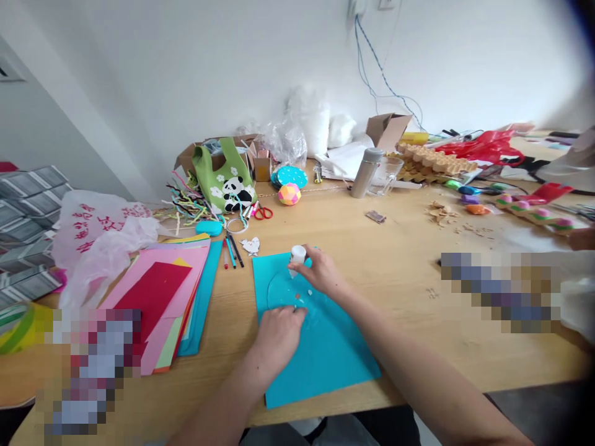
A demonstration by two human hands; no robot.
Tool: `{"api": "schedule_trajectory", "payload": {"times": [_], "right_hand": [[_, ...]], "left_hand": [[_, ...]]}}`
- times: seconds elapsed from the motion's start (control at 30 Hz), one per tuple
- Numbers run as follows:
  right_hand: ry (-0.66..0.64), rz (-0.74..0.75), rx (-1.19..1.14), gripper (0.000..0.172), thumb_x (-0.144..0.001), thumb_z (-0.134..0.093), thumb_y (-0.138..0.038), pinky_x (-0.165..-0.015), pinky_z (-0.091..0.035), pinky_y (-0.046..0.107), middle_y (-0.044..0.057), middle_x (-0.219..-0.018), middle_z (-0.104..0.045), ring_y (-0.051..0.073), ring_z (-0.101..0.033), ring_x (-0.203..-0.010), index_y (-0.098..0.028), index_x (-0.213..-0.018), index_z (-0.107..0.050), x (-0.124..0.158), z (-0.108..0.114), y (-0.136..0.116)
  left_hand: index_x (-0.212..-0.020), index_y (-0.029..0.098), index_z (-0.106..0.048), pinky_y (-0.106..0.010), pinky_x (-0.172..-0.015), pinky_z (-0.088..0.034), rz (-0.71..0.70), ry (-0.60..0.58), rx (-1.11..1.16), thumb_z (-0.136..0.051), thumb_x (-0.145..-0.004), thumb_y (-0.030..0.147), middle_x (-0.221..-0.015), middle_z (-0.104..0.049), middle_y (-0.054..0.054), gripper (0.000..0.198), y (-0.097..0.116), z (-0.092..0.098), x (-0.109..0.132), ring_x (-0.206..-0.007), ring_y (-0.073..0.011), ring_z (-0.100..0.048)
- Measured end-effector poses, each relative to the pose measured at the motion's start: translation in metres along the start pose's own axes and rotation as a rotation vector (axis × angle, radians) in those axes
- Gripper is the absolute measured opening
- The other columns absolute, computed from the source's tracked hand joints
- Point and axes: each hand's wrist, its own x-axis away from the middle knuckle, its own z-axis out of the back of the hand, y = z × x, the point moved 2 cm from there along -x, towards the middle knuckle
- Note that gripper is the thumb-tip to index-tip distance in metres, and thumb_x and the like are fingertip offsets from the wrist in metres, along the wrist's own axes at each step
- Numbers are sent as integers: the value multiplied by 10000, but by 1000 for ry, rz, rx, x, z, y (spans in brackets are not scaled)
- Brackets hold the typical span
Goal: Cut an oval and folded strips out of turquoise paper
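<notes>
Now the right hand (320,272) has its grip tight around a small white bottle (298,253), over the blue paper (320,353). The left hand (281,331) is on the paper; I can't tell its grip.

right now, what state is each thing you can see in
white bottle: held in right hand, narrow end down
blue sheet: flat on table, left hand on it
coloured papers: loosely stacked, lying flat
pens: lying side by side
grey flask: standing, lid on
panda bag: upright
</notes>
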Motion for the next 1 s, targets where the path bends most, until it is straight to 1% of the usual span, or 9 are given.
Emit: {"api": "schedule_trajectory", "payload": {"times": [0.07, 0.2, 0.3, 0.43, 0.57, 0.67, 0.8, 0.93, 1.0], "right_hand": [[-15, 16, 10, 240, -821, -670, -412, -644, -374, 257, 3, -741, -622, 159, -563, -692, -208, -807, -544, 0, -3, -7], [-101, 172, 55, 234, -849, -638, -412, -723, -386, 280, 9, -749, -622, 172, -567, -743, -207, -798, -537, -2, -13, -19], [-33, 126, 70, 248, -850, -632, -430, -700, -386, 284, 18, -755, -618, 178, -562, -725, -207, -801, -536, -5, -16, -19], [-66, 180, 41, 239, -861, -621, -432, -723, -394, 290, 20, -773, -627, 179, -570, -747, -209, -819, -545, -7, -21, -21], [-36, 115, 19, 248, -849, -636, -441, -698, -398, 286, 29, -788, -639, 187, -580, -757, -208, -818, -559, -9, -24, -22], [-91, 146, -19, 237, -861, -622, -433, -720, -405, 288, 24, -792, -645, 182, -588, -762, -209, -807, -564, -8, -28, -27], [-70, 140, -11, 239, -853, -635, -427, -742, -407, 297, 23, -785, -651, 178, -585, -756, -206, -796, -564, -5, -30, -35], [-207, 236, -22, 217, -851, -644, -407, -799, -401, 313, 5, -760, -647, 176, -593, -770, -207, -805, -572, 0, -29, -40], [-204, 224, -1, 229, -853, -637, -415, -786, -404, 311, 4, -749, -639, 175, -588, -760, -207, -794, -561, 2, -24, -38]], "left_hand": [[-1148, 231, -629, -348, -681, -537, -23, -10, -22, -423, -936, 156, -935, -720, -73, 305, 2, 1, 1, -867, -260, -692], [-1251, 173, -558, -348, -671, -540, -53, -22, -45, -421, -906, 109, -966, -717, -114, 377, 7, 1, 5, -856, -264, -693], [-1297, 155, -522, -361, -670, -536, -49, -28, -62, -429, -885, 98, -956, -719, -134, 426, 8, 0, 7, -850, -272, -696], [-1333, 127, -493, -377, -627, -523, -65, -18, -58, -418, -861, 88, -898, -727, -136, 480, 9, -1, 8, -794, -288, -700], [-1353, 113, -475, -337, -623, -497, -67, -8, -57, -416, -850, 91, -858, -724, -147, 507, 9, -2, 10, -788, -269, -700], [-1355, 108, -477, -338, -604, -487, -77, 6, -44, -426, -841, 92, -832, -721, -139, 516, 9, -4, 11, -757, -273, -697], [-1364, 96, -470, -351, -588, -486, -92, 25, -53, -427, -840, 88, -813, -716, -140, 526, 9, -6, 11, -741, -287, -695], [-1372, 87, -459, -332, -591, -483, -102, -2, -55, -443, -838, 88, -819, -715, -142, 535, 8, -6, 11, -733, -273, -693], [-1381, 86, -447, -331, -593, -483, -105, -6, -56, -446, -841, 87, -820, -715, -140, 540, 9, -5, 12, -735, -271, -694]]}}
